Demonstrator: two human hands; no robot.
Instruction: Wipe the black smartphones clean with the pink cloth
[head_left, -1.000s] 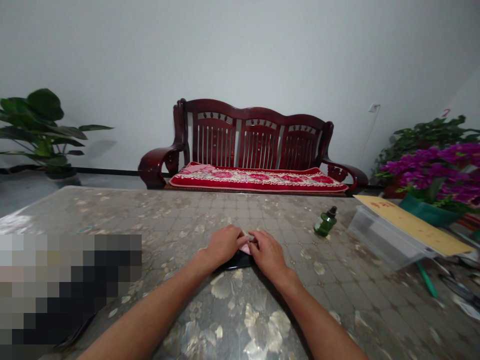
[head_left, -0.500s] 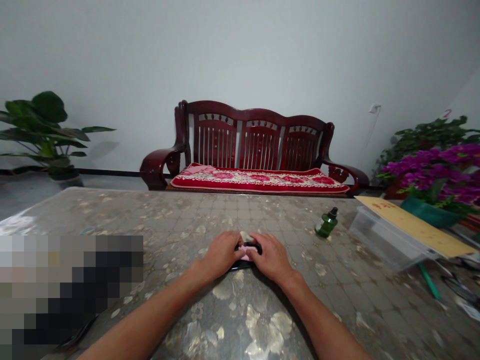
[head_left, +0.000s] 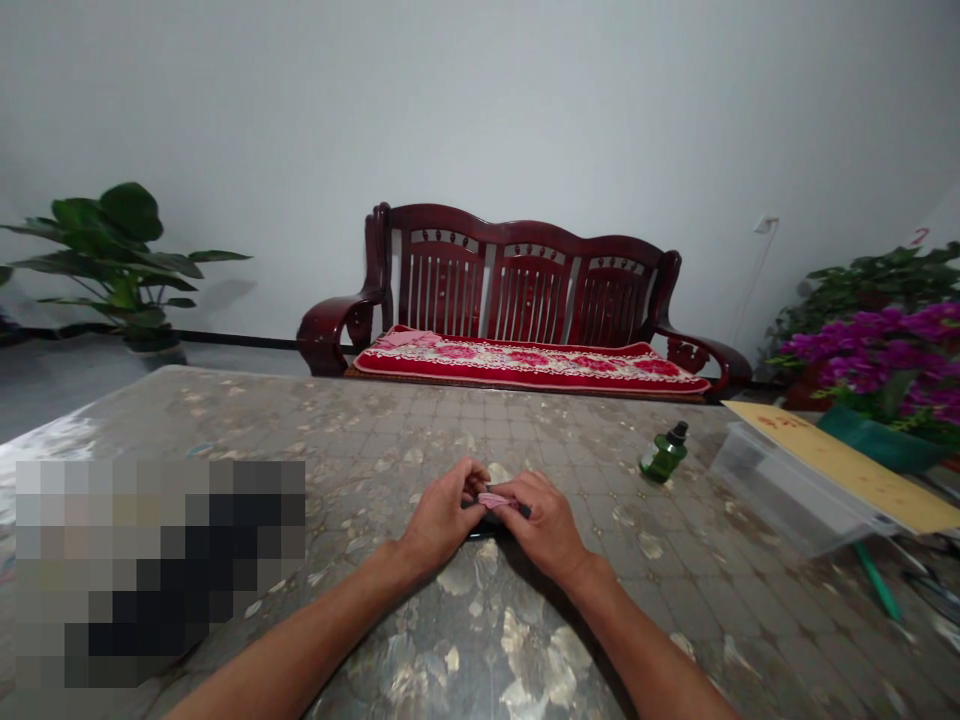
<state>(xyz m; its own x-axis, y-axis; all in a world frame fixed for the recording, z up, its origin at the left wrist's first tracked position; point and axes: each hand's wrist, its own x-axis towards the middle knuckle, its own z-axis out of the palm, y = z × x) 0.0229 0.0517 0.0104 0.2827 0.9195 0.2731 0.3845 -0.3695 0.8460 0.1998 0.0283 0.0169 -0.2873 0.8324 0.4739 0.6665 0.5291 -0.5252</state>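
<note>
The pink cloth [head_left: 495,501], bunched into a narrow strip, is between the two hands above the patterned table [head_left: 360,425]; just below it shows a glossy dark object [head_left: 481,533], mostly covered, its kind impossible to tell; at the cloth's right end the right hand [head_left: 541,520] is closed on it, thumb and fingers pinching the strip; at its left end the left hand [head_left: 444,517] is curled narrow with the thumb tip against the cloth, though I cannot tell whether it grips; right of the cloth and a little beyond it stands a green bottle [head_left: 664,456] with a black top; farther right of the cloth is a clear plastic box [head_left: 772,505] with a yellow board [head_left: 840,468] across its top; well beyond the cloth, past the table, is a dark red wooden bench [head_left: 529,290] bearing a red floral mat [head_left: 525,364]; far left of the cloth and beyond it grows a leafy plant [head_left: 124,255].
</note>
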